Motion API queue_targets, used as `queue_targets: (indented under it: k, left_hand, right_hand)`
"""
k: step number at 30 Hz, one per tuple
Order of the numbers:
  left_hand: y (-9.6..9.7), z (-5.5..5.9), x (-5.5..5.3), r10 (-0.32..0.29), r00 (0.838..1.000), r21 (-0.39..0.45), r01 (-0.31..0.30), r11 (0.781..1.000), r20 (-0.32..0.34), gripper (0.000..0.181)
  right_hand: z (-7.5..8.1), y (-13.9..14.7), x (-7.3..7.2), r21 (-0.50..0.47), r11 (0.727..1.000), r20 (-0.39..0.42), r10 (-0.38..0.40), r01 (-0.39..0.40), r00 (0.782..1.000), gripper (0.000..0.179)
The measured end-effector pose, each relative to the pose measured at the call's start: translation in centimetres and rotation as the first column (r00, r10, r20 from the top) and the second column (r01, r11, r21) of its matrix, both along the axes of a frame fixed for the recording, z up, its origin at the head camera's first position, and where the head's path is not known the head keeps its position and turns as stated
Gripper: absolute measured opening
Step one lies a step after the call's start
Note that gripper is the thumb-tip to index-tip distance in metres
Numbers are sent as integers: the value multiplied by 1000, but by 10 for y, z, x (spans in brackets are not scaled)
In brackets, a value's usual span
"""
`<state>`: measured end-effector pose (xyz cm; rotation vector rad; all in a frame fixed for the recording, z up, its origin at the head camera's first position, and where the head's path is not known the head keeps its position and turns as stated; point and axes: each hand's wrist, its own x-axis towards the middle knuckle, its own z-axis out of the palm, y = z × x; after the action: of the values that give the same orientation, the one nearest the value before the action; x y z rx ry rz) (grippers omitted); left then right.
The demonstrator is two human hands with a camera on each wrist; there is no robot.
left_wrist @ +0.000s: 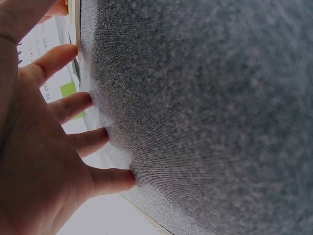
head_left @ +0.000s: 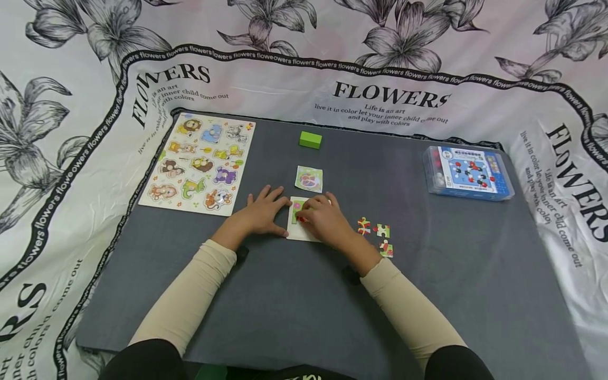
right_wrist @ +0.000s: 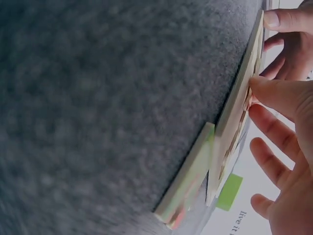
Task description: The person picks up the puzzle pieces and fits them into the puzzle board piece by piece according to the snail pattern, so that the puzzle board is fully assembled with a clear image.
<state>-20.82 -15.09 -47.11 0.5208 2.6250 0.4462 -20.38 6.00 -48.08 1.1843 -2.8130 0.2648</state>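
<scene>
Head view: the puzzle board (head_left: 295, 232) lies between the hands, the left hand (head_left: 263, 212) spread at its left edge, the right hand (head_left: 328, 219) over it. Three loose pieces (head_left: 382, 230) lie to its right. Left wrist view: the fingers stand apart beside the board. Right wrist view: thumb and forefinger nearly meet at the board; whether they pinch a piece, I cannot tell. Fitting seems in hand; the next move calls for seating a piece flush.
</scene>
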Motion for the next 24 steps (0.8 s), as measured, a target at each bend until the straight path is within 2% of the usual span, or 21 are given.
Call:
queue_targets:
  k: [7, 11, 16, 20, 22, 24]
  left_hand:
    - [1, 3, 0, 2, 1000, 3, -2, 1000, 0, 79]
    - [2, 3, 1, 5, 1000, 4, -5, 1000, -3, 78]
    - [3, 1, 1, 12, 1000, -12, -12, 1000, -3, 78]
    - [4, 0, 0, 14, 1000, -17, -14, 1000, -9, 76]
    - [5, 0, -1, 10, 1000, -17, -11, 1000, -9, 76]
    - [6, 1, -2, 1, 1000, -19, -2, 1000, -8, 75]
  right_hand:
    - [4, -5, 5, 141, 990, -56, -12, 20, 998, 20]
    - [6, -8, 14, 270, 963, -131, 45, -8, 990, 24]
    - [10, -11, 23, 381, 925, -213, 106, -18, 971, 28]
    - [13, -14, 25, 443, 896, -265, 166, -34, 950, 24]
    - [14, -14, 23, 452, 890, -276, 197, -54, 941, 23]
    - [15, -11, 19, 445, 893, -259, 195, -62, 946, 23]
